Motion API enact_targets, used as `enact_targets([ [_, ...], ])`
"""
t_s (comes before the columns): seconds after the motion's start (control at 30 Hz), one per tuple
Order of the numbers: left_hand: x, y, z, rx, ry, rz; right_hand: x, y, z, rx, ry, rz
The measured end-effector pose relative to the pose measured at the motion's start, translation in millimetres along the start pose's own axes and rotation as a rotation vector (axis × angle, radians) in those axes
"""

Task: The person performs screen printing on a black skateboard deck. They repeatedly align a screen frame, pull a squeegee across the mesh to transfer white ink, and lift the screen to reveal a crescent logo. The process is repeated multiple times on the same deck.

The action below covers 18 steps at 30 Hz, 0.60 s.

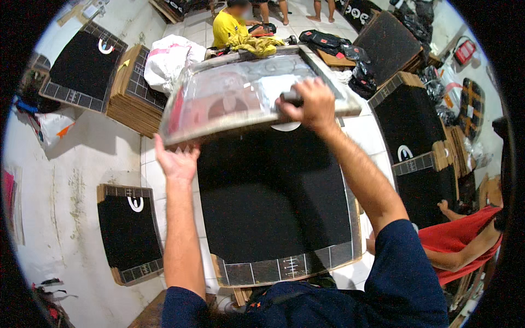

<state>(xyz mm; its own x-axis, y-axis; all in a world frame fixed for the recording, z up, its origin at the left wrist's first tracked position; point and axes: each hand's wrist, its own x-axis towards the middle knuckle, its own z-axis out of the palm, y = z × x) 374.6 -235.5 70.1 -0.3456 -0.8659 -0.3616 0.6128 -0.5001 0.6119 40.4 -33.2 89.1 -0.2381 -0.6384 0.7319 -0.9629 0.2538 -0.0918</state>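
A wooden-edged screen-printing frame [232, 127] with a translucent, stained mesh hangs tilted over a black fabric panel [273, 197] on a board. My left hand [179, 163] is palm up at the frame's near left corner, thumb apart, fingers bent under the edge and supporting it. Their tips are partly hidden. My right hand [316, 105] is closed around a dark, round-ended handle [291, 98], apparently a squeegee's, over the frame's near right part. Part of a white printed shape [286, 127] shows on the fabric beneath the frame's near edge.
Boards with black fabric and white prints stand at left [128, 227] and right [410, 123]. A board stack [131, 106] and white sack [172, 63] are at far left. A person in yellow [228, 27] sits beyond the frame; another in red [459, 240] is at my right.
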Motion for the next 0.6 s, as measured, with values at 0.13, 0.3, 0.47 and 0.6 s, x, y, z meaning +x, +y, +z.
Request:
enact_targets([
  [0.13, 5, -50, -35, 0.018, 0.384, -0.319, -88, -20, 28, 0.052, -0.286, 0.063],
  [0.3, 2, -116, -99, 1.079, 0.442, 0.286, -99, -2, 71, -0.033, -0.617, 0.020],
  [0.47, -8, -140, -98, 2.089, -0.202, 0.936, -73, 6, 69, 0.004, -0.590, 0.049],
  [0.6, -5, -145, -102, 2.208, -0.112, 0.897, -51, 7, 75, -0.026, -0.659, 0.116],
])
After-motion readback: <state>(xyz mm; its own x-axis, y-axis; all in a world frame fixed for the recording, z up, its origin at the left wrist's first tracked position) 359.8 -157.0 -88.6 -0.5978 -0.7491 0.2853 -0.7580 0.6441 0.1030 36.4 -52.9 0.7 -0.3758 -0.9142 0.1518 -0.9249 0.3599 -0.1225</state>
